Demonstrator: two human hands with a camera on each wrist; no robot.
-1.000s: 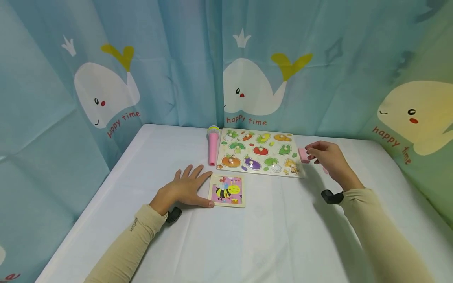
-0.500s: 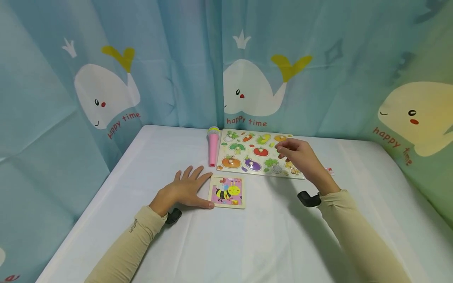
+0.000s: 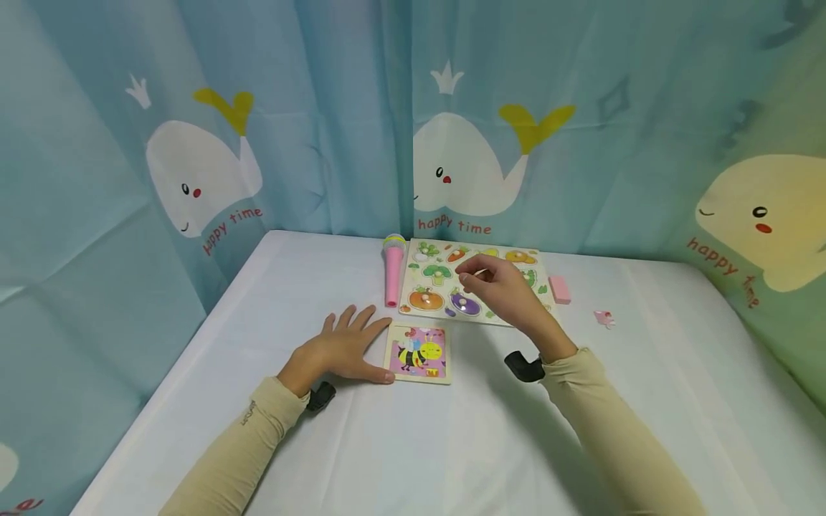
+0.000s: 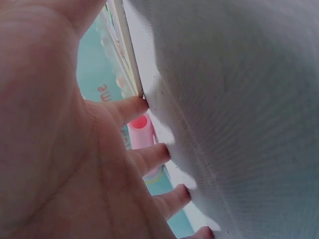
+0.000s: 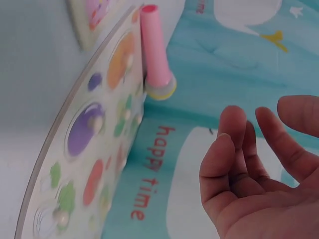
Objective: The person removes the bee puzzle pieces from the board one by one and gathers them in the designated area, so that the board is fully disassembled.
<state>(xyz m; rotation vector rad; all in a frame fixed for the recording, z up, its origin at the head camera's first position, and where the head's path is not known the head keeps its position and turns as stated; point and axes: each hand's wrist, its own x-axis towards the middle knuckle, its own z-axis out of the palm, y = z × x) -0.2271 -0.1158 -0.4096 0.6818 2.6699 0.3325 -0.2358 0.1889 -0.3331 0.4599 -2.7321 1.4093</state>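
Note:
My left hand [image 3: 345, 351] lies with fingers spread on the table, its thumb and index fingertip touching the left edge of a small square bee puzzle [image 3: 419, 352]. The left wrist view shows the palm [image 4: 65, 139] close up, fingertips down on the cloth. Above a larger vegetable peg puzzle [image 3: 406, 292] hovers my right hand [image 3: 506, 294], fingers loosely bent and holding nothing, hiding part of the board. In the right wrist view, those fingers [image 5: 217, 164] are apart from the board and its purple eggplant piece [image 5: 85, 130].
A pink toy microphone [image 3: 392, 276] lies against the vegetable puzzle's left side. To its right are a pink block [image 3: 559, 289] and a small pink piece [image 3: 604, 319]. Blue whale-print curtain [image 3: 361, 143] surrounds the white table [image 3: 413, 444].
From beside the pink block, my right hand has moved left over the vegetable puzzle, uncovering the block and the small pink piece. The left hand stays at the bee puzzle.

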